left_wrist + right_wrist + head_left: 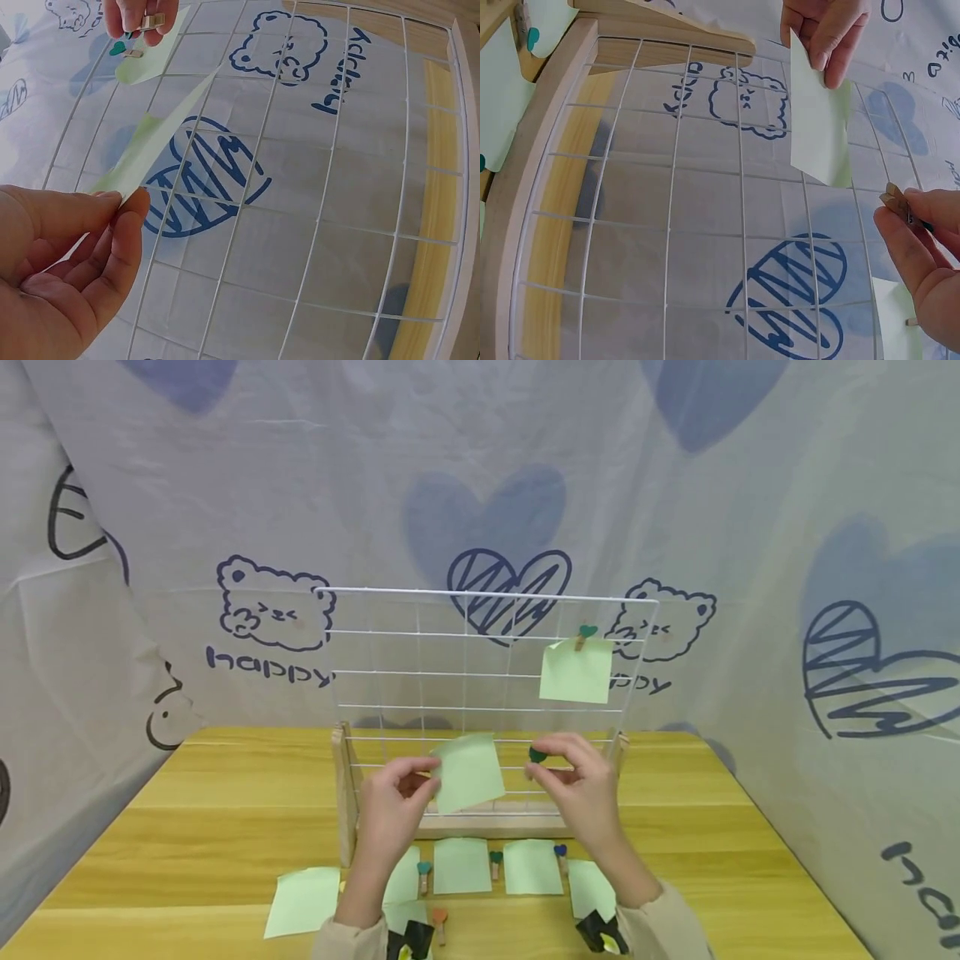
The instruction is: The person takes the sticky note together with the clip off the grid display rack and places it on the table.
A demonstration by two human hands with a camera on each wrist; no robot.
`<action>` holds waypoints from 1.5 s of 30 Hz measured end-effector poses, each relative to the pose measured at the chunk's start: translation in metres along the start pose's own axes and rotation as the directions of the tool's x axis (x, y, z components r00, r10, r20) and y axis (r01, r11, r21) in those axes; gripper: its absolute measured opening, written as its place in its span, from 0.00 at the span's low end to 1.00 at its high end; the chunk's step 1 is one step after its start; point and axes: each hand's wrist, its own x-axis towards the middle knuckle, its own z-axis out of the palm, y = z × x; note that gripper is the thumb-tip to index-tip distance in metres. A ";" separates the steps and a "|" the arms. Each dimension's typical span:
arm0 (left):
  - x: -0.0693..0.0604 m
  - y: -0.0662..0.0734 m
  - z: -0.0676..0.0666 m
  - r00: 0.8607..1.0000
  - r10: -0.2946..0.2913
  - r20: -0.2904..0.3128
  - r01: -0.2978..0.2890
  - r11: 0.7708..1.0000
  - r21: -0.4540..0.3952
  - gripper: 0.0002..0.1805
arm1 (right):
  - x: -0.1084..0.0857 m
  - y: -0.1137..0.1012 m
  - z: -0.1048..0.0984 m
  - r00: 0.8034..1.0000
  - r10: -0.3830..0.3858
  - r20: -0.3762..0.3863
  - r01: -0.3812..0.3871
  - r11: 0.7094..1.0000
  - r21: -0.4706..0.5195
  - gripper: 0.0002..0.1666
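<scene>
My left hand (397, 797) pinches a pale green sticky note (470, 774) by its left edge, in front of the white wire grid (465, 674). In the left wrist view the note (166, 142) is seen nearly edge-on between thumb and fingers. My right hand (581, 781) pinches a small wooden clothespin (900, 204) with a dark green heart (537, 755), just right of the note and apart from it. Another green note (576, 672) hangs at the grid's upper right, held by a clothespin with a teal-green heart (587, 632).
On the wooden table (750, 860) before the grid lie several green notes (461, 866). Clothespins with teal (424, 870), blue (561, 852) and orange (440, 917) hearts lie among them. The grid stands in a wooden base (495, 825). A printed cloth (360, 485) hangs behind.
</scene>
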 end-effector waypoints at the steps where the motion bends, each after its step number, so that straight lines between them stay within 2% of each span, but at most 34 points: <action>1: -0.001 0.000 0.000 1.000 -0.005 0.004 0.005 1.000 -0.003 0.08 | -0.001 0.000 -0.001 1.000 0.004 0.001 -0.004 1.000 0.004 0.14; 14: -0.008 -0.006 0.004 0.998 -0.043 0.036 0.045 0.997 -0.058 0.07 | -0.023 0.003 -0.007 0.998 0.062 0.002 -0.062 0.998 -0.003 0.13; 19: -0.013 -0.008 0.002 0.995 -0.080 0.064 0.084 0.993 -0.077 0.07 | -0.029 0.005 -0.010 0.997 0.079 -0.009 -0.079 0.997 -0.021 0.12; 22: -0.015 -0.009 0.000 0.991 -0.110 0.080 0.116 0.991 -0.072 0.07 | -0.033 0.006 -0.012 0.993 0.116 -0.007 -0.116 0.993 -0.027 0.12; 29: -0.018 -0.014 -0.002 0.982 -0.148 0.117 0.157 0.985 -0.067 0.07 | -0.043 0.009 -0.016 0.970 0.242 0.004 -0.242 0.970 -0.012 0.13; 40: -0.023 -0.022 -0.002 0.976 -0.167 0.137 0.176 0.983 -0.055 0.07 | -0.058 0.016 -0.026 0.945 0.322 0.054 -0.323 0.947 -0.004 0.12; 43: -0.024 -0.024 -0.002 0.967 -0.201 0.155 0.210 0.977 -0.046 0.07 | -0.061 0.016 -0.028 0.924 0.375 0.073 -0.376 0.927 0.003 0.13; 45: -0.025 -0.025 -0.003 0.959 -0.225 0.170 0.234 0.972 -0.033 0.07 | -0.064 0.017 -0.029 0.903 0.420 0.091 -0.422 0.906 0.001 0.14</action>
